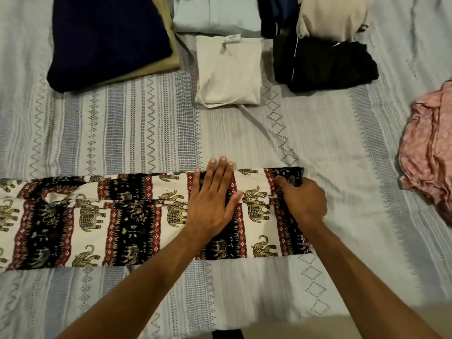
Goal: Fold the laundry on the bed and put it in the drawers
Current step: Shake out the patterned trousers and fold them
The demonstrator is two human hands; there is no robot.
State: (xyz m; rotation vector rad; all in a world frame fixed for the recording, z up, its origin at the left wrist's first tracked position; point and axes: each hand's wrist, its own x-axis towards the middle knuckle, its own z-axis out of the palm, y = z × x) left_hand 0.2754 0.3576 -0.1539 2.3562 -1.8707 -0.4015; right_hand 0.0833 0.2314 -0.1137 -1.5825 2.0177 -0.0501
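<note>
Left hand point(210, 201): fingers straight and together, palm flat, pressing down on the elephant-print trousers point(127, 216). Fingertips reach just over the trousers' far edge.

Right hand point(302, 200): fingers curled, pinching the trousers' right end at the far corner. Thumb sits on top of the fabric; I can't see the fingers underneath.

I use the trousers as the landmark. They lie flat in a long band across the near part of the bed point(244, 133), folded lengthwise, with the seam line running left to right through the middle. The left end runs out of my view; the right end stops under the right hand.

Surface: the bedspread is pale, woven, with blue-grey stripes and zigzag and diamond bands. It's lightly wrinkled beyond the trousers. The bed's near edge shows below the forearms; something dark sits under it, and I can't tell what.

Beyond the trousers, far side:
- folded cream top point(228, 72), straight ahead of the left hand, tag showing
- pale green folded piece point(215, 15) behind the cream top, touching it
- navy folded piece point(110, 40) far left, lying on a tan one point(168, 55)
- black garment point(322, 64) far right, loosely bunched, with a beige piece point(332, 15) behind it

Right of the trousers, well apart: a pink crumpled garment point(428, 152), unfolded, cut off by the frame edge.

No more of the room is visible.
</note>
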